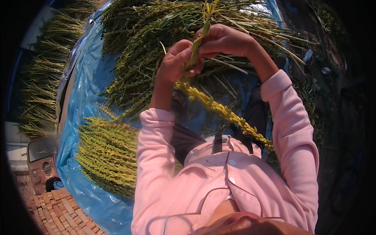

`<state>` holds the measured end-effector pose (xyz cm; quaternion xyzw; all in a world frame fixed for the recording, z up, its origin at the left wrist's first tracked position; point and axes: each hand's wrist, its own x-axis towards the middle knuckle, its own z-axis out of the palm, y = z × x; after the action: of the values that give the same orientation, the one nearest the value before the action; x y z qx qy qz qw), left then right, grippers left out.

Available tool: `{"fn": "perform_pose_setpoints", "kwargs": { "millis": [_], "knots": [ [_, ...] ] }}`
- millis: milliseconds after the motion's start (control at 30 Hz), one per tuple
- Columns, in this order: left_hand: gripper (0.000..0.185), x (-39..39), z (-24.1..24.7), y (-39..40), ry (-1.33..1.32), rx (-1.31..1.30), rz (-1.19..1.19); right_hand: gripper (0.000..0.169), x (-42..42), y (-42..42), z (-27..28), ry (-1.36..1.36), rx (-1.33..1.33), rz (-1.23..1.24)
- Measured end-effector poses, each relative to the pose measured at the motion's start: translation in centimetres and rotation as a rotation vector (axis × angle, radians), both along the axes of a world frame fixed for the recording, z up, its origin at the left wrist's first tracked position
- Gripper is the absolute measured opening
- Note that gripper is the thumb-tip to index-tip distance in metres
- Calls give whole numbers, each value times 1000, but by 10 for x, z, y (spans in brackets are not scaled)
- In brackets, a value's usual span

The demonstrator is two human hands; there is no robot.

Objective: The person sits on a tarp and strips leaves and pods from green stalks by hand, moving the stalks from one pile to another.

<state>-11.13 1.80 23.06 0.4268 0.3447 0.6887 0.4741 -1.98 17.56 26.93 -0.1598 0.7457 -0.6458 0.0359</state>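
My left hand and my right hand meet at the upper middle, both gripping one plant stalk with green, pod-like leaves or capsules between their fingertips. From below my left hand a long seed spike, dense with yellow-green pods that look like sesame capsules, slants down to the right across my lap. Behind both hands lies a large heap of cut stalks, their bare stems pointing right. A neater bundle of yellow-green pod spikes rests at the lower left, beside my left sleeve.
Blue plastic sheeting lies under the heap and bundle. More stalks stand in a row beyond its left edge. Stacked red bricks and a rusty metal panel are at lower left. Litter dots the ground at right.
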Motion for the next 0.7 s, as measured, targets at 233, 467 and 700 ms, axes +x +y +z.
{"fn": "perform_pose_setpoints", "kwargs": {
  "millis": [233, 467, 700],
  "knots": [
    [20, -3, -10, 5, 40, 112, 23, 16, 5, 8, -24, -24, 99, -98],
    [17, -6, -14, 8, 86, 22, 28, 15, 22, 51, -9, 186, -263, -416],
    [15, 0, -16, 14, 227, -137, 48, 23, 51, 43, 68, 420, 740, -302]
  ]
}}
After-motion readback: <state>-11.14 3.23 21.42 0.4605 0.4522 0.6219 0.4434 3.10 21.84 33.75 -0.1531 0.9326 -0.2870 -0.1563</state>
